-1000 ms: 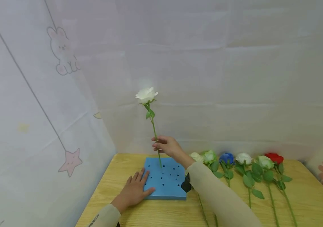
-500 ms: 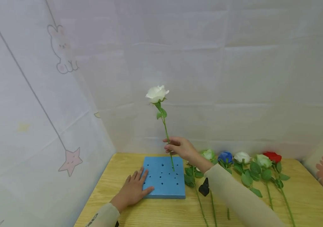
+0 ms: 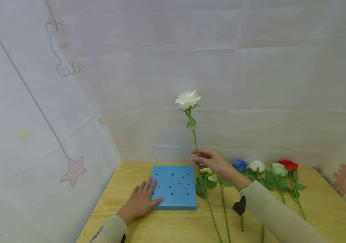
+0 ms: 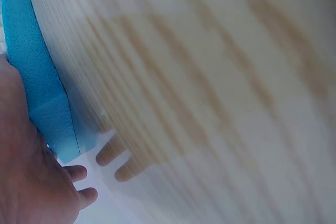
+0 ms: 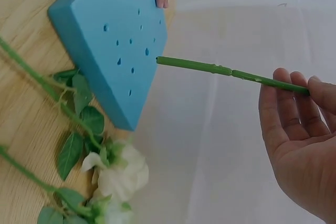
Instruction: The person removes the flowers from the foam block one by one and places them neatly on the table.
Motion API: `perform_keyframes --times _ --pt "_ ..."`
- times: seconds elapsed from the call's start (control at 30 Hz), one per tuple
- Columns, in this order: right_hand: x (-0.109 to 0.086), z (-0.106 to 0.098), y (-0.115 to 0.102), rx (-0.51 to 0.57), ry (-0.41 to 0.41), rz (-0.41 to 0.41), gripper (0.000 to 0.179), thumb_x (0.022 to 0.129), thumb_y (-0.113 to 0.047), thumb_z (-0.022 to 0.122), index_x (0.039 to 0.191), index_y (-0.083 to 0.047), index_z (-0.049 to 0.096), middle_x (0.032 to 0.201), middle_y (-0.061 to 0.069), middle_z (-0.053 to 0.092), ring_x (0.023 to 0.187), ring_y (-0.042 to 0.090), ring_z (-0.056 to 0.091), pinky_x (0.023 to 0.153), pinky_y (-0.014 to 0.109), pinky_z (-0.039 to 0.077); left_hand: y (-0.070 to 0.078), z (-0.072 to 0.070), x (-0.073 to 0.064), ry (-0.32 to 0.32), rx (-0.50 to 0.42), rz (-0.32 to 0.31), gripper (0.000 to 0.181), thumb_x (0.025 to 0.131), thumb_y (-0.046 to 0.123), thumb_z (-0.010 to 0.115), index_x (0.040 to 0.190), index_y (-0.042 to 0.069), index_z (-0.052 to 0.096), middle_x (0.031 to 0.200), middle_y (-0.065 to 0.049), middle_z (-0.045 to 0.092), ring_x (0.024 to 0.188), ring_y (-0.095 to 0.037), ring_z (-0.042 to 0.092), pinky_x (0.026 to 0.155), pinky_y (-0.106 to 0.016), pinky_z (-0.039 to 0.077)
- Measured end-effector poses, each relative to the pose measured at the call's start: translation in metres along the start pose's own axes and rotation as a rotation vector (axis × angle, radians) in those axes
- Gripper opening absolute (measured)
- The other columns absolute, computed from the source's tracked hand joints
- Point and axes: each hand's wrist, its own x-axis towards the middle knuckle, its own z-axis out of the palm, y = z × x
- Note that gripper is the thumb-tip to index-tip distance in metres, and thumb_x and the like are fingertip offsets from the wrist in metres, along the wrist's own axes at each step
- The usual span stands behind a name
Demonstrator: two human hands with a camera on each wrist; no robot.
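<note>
A white rose (image 3: 187,100) stands nearly upright in the air, its green stem (image 5: 194,65) pinched between the thumb and fingers of my right hand (image 3: 211,161). In the right wrist view the bare lower end of that stem points toward the blue foam block (image 5: 113,45), which is dotted with several dark holes. My left hand (image 3: 142,199) rests with spread fingers along the left edge of the blue foam block (image 3: 176,201). In the left wrist view the hand (image 4: 37,166) lies against the block's side (image 4: 39,72).
Right of the block, several roses lie on the wooden table (image 3: 173,229): a cream rose (image 3: 205,172), a blue rose (image 3: 239,165), a white rose (image 3: 256,165), a pale green rose (image 3: 278,169) and a red rose (image 3: 288,165). A pale cloth wall (image 3: 252,84) stands behind.
My right hand has moved right with the white rose, from over the block to beyond its right edge. My left hand stays at the block's left edge.
</note>
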Motion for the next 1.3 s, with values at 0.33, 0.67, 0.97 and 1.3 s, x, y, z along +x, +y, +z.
perform_keyframes --times 0.33,0.67,0.97,1.3 --pt "-0.034 -0.036 0.012 -0.027 0.045 0.027 0.042 0.103 -0.021 0.062 0.143 -0.010 0.057 0.117 0.011 0.071 0.108 0.034 0.067 0.089 0.041 0.058 0.004 0.000 0.003 -0.010 0.002 -0.017 0.094 0.096 0.078 0.035 0.164 0.016 0.018 0.170 -0.013 0.011 0.151 -0.044 0.023 0.115 -0.068 0.022" --pt "-0.071 -0.059 0.036 -0.016 0.105 0.089 0.048 0.102 -0.021 0.063 0.147 -0.007 0.052 0.116 0.015 0.070 0.106 0.033 0.069 0.087 0.040 0.058 0.002 0.006 0.006 -0.013 -0.003 -0.008 0.095 0.095 0.080 0.032 0.164 0.017 0.018 0.170 -0.013 0.010 0.151 -0.045 0.023 0.115 -0.069 0.022" --pt "-0.109 -0.087 0.046 -0.007 0.143 0.120 0.055 0.103 -0.024 0.062 0.150 0.000 0.045 0.119 0.017 0.069 0.104 0.025 0.071 0.090 0.038 0.058 -0.001 0.009 0.010 0.008 0.007 0.005 0.094 0.095 0.079 0.034 0.164 0.016 0.019 0.170 -0.013 0.012 0.150 -0.045 0.024 0.114 -0.069 0.023" --pt "-0.158 -0.123 0.058 -0.065 0.236 0.209 0.064 0.102 -0.031 0.064 0.153 0.000 0.041 0.122 0.013 0.070 0.105 0.022 0.072 0.087 0.039 0.059 -0.001 0.009 0.011 0.002 -0.015 0.012 0.092 0.097 0.076 0.036 0.164 0.015 0.020 0.169 -0.014 0.013 0.150 -0.046 0.024 0.114 -0.069 0.022"
